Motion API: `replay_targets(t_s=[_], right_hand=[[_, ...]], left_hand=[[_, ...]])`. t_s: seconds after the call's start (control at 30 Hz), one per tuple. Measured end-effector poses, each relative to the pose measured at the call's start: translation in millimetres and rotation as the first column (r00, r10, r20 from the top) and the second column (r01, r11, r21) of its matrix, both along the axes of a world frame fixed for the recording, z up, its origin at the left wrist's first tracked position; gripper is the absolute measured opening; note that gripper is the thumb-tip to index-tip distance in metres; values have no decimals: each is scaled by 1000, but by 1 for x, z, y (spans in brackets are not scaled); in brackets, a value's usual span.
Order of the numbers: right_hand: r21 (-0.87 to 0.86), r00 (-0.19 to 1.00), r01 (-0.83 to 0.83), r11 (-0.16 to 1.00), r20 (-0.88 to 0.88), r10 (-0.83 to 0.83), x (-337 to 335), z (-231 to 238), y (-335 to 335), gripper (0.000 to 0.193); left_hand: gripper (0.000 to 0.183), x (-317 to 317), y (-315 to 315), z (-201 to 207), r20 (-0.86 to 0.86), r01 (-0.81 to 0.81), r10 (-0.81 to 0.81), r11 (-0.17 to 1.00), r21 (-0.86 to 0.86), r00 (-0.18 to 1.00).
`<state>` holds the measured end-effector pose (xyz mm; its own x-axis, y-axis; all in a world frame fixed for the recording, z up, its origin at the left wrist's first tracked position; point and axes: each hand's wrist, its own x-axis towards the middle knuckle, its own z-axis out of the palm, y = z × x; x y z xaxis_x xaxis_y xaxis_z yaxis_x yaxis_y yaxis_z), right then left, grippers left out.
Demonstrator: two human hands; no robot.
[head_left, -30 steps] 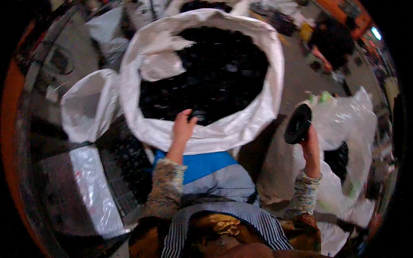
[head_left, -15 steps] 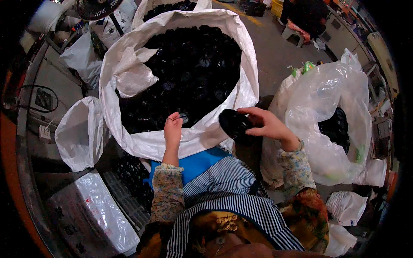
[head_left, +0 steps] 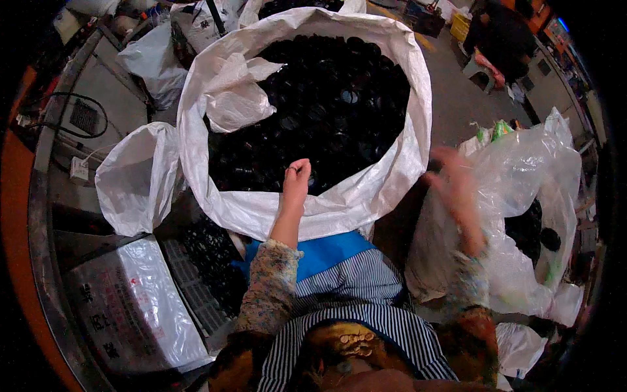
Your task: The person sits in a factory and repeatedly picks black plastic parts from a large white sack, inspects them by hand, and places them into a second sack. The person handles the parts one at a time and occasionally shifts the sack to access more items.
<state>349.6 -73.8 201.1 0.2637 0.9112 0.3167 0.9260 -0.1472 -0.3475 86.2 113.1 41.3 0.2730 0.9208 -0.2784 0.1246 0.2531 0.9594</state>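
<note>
A large white woven sack (head_left: pixel 196 157) stands in front of me, filled with glossy black round pieces (head_left: pixel 326 98) that look like lids. Over its near rim my left hand (head_left: pixel 298 175) is closed, fingertips pinched; whatever they hold is hidden. My right hand (head_left: pixel 457 186) is smeared by motion between this sack and a clear plastic bag (head_left: pixel 503 163) on the right. Its fingers are too blurred to read, and no piece shows in it. Inside the clear bag, more black pieces (head_left: pixel 522 228) lie, with one black disc (head_left: pixel 550 240) at the right side of its opening.
A smaller white bag (head_left: pixel 134 183) stands open at left, above a plastic-wrapped box (head_left: pixel 137 307) and a dark crate (head_left: pixel 196 281). White crumpled plastic (head_left: pixel 241 98) lies in the sack. A person (head_left: pixel 499 42) sits at the far right, near a yellow crate (head_left: pixel 460 26).
My right hand has moved right, toward the clear bag, and the black round piece it held no longer shows there. A black disc now shows at the bag's opening. The whole view has shifted.
</note>
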Motion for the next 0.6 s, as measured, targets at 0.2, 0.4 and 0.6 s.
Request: replay_targets(t_s=[0.2, 0.4, 0.6], right_hand=[[-203, 987, -58, 978, -159, 26, -91, -118, 167, 45], [111, 698, -178, 978, -686, 205, -81, -143, 207, 36], [-329, 959, -114, 937, -283, 17, -69, -161, 234, 42]], left_hand=[[53, -12, 15, -21, 263, -86, 154, 964, -252, 953], [59, -17, 11, 3, 425, -178, 385, 876, -449, 820], [36, -22, 17, -23, 576, -160, 448, 862, -481, 684]])
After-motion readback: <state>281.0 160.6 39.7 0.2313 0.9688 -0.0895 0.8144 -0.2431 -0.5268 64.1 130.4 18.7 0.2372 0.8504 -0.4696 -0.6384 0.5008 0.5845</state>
